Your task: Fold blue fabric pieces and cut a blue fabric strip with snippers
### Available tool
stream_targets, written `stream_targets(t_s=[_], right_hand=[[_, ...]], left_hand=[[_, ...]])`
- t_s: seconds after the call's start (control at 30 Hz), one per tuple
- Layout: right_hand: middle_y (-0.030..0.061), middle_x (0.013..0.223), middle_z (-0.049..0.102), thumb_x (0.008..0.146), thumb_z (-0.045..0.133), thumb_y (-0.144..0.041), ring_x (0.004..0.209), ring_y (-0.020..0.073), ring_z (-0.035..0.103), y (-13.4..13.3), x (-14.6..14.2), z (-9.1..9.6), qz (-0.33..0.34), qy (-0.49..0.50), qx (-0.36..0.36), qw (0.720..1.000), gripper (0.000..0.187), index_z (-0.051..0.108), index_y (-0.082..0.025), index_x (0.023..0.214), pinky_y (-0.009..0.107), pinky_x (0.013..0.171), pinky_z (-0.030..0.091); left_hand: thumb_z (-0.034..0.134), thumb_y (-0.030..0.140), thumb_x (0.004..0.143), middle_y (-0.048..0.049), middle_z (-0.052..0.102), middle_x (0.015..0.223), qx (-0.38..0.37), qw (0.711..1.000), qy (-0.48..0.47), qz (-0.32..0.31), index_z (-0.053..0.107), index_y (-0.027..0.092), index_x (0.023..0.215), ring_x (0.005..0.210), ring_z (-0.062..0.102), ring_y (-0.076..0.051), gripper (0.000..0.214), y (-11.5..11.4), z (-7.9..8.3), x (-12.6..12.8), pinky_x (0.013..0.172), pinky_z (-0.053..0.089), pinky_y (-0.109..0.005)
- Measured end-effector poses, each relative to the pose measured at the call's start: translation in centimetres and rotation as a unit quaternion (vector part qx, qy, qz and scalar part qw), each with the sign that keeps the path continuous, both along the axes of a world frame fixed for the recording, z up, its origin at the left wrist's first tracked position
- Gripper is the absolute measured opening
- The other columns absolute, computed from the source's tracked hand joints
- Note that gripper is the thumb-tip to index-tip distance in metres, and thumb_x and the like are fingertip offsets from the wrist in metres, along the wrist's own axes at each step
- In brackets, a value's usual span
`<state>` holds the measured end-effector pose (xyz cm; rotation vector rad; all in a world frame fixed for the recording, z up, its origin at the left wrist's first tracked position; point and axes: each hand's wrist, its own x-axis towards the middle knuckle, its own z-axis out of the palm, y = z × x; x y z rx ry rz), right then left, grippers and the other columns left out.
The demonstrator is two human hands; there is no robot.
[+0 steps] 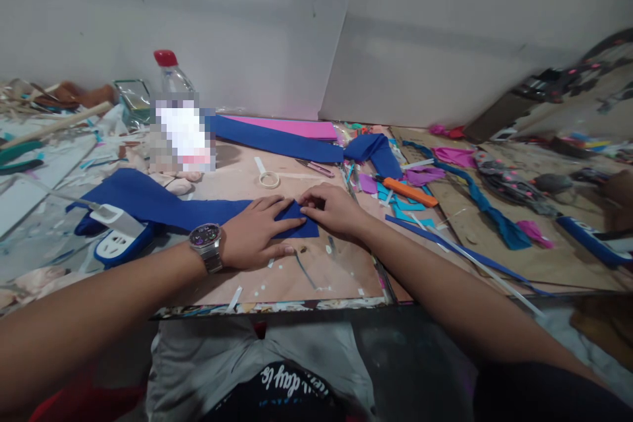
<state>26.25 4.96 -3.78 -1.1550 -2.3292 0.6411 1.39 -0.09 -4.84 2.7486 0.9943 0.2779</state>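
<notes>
A long strip of dark blue cloth [163,204] lies across the table [326,270] in front of me. My left hand [254,232], with a metal watch on the wrist, rests flat on the strip's right end, fingers stretched out. My right hand [332,208] sits just right of it, its fingers curled down and pressing the folded corner of the same blue cloth. Both hands touch the cloth near its tip.
A roll of tape [269,179], small scissors [316,168] and an orange cutter [409,191] lie beyond my hands. More blue cloth and a pink sheet [297,126] are at the back. A red-capped bottle [171,76] stands left. Scraps litter the right.
</notes>
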Motion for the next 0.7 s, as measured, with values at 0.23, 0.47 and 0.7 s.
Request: stream_targets(t_s=[0.23, 0.47, 0.7], right_hand=[[0.004, 0.088, 0.074, 0.085, 0.075, -0.017, 0.082, 0.0178, 0.067, 0.07, 0.42, 0.33, 0.06, -0.003, 0.022, 0.998, 0.018, 0.078, -0.019, 0.103, 0.029, 0.077, 0.05], [0.0031, 0.083, 0.074, 0.085, 0.076, -0.017, 0.077, 0.0165, 0.066, 0.18, 0.26, -0.13, 0.021, -0.006, 0.013, 1.0, 0.008, 0.076, -0.018, 0.093, 0.028, 0.074, 0.049], [0.0035, 0.086, 0.074, 0.083, 0.077, -0.016, 0.079, 0.0171, 0.066, 0.14, 0.32, -0.06, 0.036, -0.003, 0.016, 0.999, 0.015, 0.077, -0.018, 0.097, 0.028, 0.075, 0.049]], left_hand=[[0.041, 0.069, 0.101, -0.0158, 0.032, 0.171, 0.001, 1.0, 0.003, 0.003, 0.048, 0.03, 0.158, 0.158, 0.029, -0.041, 0.069, 0.02, -0.03, -0.12, 0.125, 0.029, -0.064], [0.043, 0.069, 0.101, -0.0159, 0.031, 0.171, -0.002, 1.0, 0.005, 0.001, 0.049, 0.031, 0.157, 0.157, 0.029, -0.042, 0.068, 0.02, 0.07, -0.1, 0.124, 0.03, -0.064], [0.045, 0.068, 0.1, -0.0145, 0.032, 0.171, -0.003, 1.0, -0.015, -0.002, 0.051, 0.03, 0.156, 0.157, 0.03, -0.042, 0.068, 0.06, -0.13, -0.17, 0.125, 0.029, -0.065]])
